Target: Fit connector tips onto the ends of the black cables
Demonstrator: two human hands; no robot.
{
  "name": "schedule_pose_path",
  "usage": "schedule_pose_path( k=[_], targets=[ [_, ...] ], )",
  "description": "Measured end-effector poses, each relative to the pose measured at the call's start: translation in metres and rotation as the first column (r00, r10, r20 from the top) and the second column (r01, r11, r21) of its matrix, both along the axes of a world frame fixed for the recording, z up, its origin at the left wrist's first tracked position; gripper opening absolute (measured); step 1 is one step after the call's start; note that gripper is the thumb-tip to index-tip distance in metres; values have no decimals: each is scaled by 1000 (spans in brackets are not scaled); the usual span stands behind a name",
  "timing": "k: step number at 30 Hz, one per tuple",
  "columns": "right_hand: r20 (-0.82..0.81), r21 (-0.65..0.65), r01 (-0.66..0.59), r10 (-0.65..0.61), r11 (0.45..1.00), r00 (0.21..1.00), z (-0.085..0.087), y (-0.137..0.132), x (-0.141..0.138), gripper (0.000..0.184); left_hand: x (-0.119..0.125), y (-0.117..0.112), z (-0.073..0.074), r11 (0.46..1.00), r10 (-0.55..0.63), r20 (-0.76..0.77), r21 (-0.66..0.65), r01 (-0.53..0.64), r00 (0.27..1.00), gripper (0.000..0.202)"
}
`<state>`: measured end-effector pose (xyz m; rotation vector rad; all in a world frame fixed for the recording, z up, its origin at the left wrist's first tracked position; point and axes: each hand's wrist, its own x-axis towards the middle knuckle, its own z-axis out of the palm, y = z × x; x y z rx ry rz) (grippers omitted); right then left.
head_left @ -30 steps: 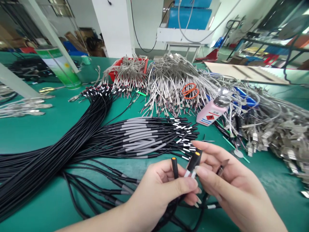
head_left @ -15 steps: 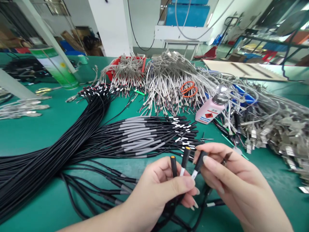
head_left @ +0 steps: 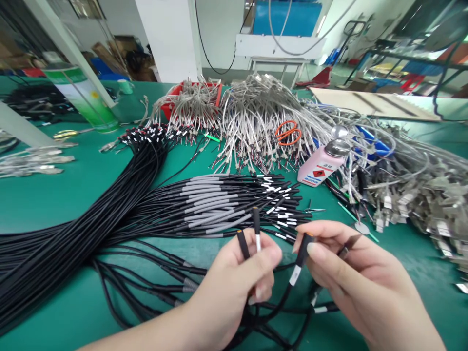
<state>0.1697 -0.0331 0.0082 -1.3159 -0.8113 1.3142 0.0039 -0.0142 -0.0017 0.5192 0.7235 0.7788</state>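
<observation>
Over green table [head_left: 54, 204] | left hand [head_left: 234, 287] fingers pinch two black connectors [head_left: 248, 234] | right hand [head_left: 351, 282] grips third connector [head_left: 302, 251]

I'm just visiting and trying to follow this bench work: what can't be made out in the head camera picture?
- Connector tip in the right hand: covered by its fingertips.
- Lower ends of the two black connectors in the left hand: hidden inside the fist.
- Print on the pink bottle: too small to read.
- Red bin: mostly buried under grey wires.
- Right forearm: cut off by the bottom edge.
</observation>
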Motion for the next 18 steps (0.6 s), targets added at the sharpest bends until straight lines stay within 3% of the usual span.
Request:
schedule_pose_path(
  k=[3,7,13,18],
  targets=[
    [146,110,-27,11,994,989,-1,-5,-2,19,2,-1,1,997,-68,-13,35,68,998,30],
    [287,212,-101,36,972,957,-2,-8,-2,14,4,-2,1,994,-95,-74,41,98,993,27],
    [88,64,-41,36,997,996,1,-8,-6,28,1,-2,-3,986,-132,-52,98,137,990,24],
    [-55,43,-53,55,998,997,4,-6,-8,25,0,-2,-2,992,-103,-12,68,104,995,21]
  ],
)
